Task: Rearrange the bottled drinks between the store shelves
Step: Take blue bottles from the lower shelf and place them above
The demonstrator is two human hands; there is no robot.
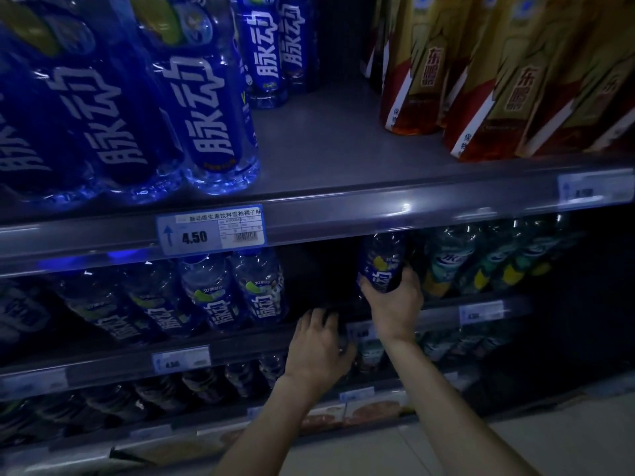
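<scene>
My right hand (395, 304) grips a blue-labelled drink bottle (381, 262) from below, holding it upright in a gap on the middle shelf (240, 341). My left hand (318, 345) curls over the dark front edge of that same shelf, just left of the right hand; whether it holds a dark bottle there is unclear in the dim light. More blue bottles (237, 293) stand to the left on the middle shelf. Large blue bottles (206, 108) fill the left of the upper shelf (343, 149).
Gold and red bottles (481, 73) stand at the upper right. Green-labelled bottles (488, 266) line the middle shelf at the right. A price tag reading 4.50 (211, 228) hangs on the upper rail. Dark bottles (206, 383) fill lower shelves; pale floor (515, 441) lies below.
</scene>
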